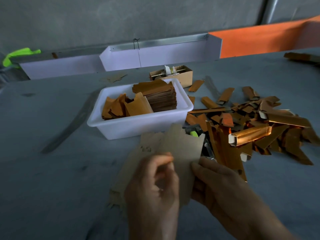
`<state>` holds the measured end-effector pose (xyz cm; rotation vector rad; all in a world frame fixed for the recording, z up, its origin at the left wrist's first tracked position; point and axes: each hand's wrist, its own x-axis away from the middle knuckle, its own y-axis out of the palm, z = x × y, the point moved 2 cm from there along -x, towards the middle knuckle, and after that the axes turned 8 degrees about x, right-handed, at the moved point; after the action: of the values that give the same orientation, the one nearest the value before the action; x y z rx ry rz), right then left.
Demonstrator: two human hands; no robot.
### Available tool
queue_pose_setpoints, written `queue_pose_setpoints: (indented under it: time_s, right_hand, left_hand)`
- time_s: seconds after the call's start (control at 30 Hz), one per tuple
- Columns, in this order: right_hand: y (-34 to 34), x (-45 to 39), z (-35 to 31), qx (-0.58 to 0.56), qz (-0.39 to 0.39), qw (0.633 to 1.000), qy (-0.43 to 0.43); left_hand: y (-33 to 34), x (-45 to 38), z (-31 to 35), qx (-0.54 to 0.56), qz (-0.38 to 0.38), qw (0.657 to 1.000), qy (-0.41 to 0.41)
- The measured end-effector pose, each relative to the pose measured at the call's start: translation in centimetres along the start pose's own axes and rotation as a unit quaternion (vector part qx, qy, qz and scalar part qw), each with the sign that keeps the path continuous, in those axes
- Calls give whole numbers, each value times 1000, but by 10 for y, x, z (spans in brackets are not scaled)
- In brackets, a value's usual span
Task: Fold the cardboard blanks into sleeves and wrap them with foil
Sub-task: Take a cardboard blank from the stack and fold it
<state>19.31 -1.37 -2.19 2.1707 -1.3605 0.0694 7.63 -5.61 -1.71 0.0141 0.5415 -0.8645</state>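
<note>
A flat grey-brown cardboard blank [181, 149] is held up over the table's near middle, partly blurred. My left hand [154, 184] grips its lower left edge, fingers curled over the front. My right hand [218, 182] holds the blank's right edge with its thumb on the front. A white plastic tub [138, 125] behind the blank holds a stack of brown blanks [161, 96] and loose orange pieces. To the right lies a heap of copper-foil-wrapped sleeves [256, 122].
A small open cardboard box [173, 75] stands behind the tub. White trays [155, 56] line the table's far edge, with an orange panel [259, 38] to their right. A grey strip [69, 125] lies on the table's left. A green-tipped tool [194, 133] shows behind the blank.
</note>
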Motion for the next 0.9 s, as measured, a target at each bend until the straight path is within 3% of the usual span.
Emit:
queue_pose_setpoints:
  time_s: [0.1,0.17,0.27,0.53,0.6,0.67,0.73,0.8,0.87,0.9]
  right_hand:
    - [-4,0,-1,-2,-4,1000,3]
    - [-7,0,-2,7,-11,1000,6]
    - [-13,-2,0,30,-10,999,14]
    - [-19,0,-1,25,2,1000,17]
    - [-17,2,-2,38,30,999,8]
    - [-17,5,-5,145,104,983,-50]
    - [-14,12,-14,337,203,903,-172]
    - [-5,23,-29,483,275,772,-309]
    - [2,29,-40,581,293,652,-389]
    - [6,29,-41,621,278,611,-405]
  left_hand:
    - [-9,-7,-9,-18,22,997,-69]
    - [-11,-12,-15,60,-6,985,-160]
    - [-8,-12,-17,197,-82,936,-279]
    - [-4,-8,-16,226,-137,927,-268]
    - [-5,-6,-15,207,-167,926,-266]
    - [-8,-6,-14,129,-189,950,-212]
    - [-12,-7,-13,48,-192,969,-150]
    - [-15,-11,-9,-18,-194,976,-100]
    - [-18,-15,-4,-41,-210,974,-68]
    - [-19,-16,0,-38,-221,972,-65]
